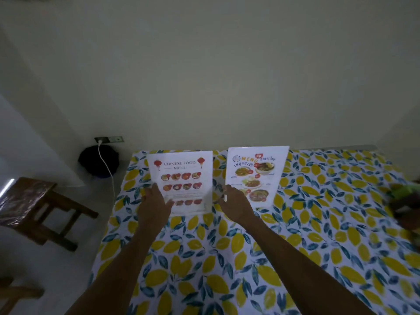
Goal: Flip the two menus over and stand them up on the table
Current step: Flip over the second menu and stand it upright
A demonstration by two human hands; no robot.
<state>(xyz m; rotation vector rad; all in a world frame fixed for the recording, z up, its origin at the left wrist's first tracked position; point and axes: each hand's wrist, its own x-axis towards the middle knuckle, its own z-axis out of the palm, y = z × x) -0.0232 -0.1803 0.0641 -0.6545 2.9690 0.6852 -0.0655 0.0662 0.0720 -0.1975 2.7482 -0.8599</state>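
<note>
Menus stand side by side at the far edge of the table, close to the wall. The table has a cloth with yellow lemons and blue-green leaves on it.

The Chinese food menu is on the left. It stands up with its long side going up and down. Its printed face looks toward the person. The title is at the top, with a red lantern on each side of it. Rows of little food pictures sit under the title.

The second menu is on the right, just beside the first one. It stands tall too, and its face also looks toward the person. It leans a little, so its top goes to the right. It shows the word MENU and bowls of food.

The left hand is on the left edge of the Chinese food menu, down low. Its fingers are spread open and lie flat on the menu. The right hand is in the gap between the two menus. Its fingers are loose and partly bent, and they touch the right edge of the Chinese food menu. I cannot tell if it pinches the edge.

A wooden stool stands on the floor to the left. A white cable hangs from a wall plug.
</note>
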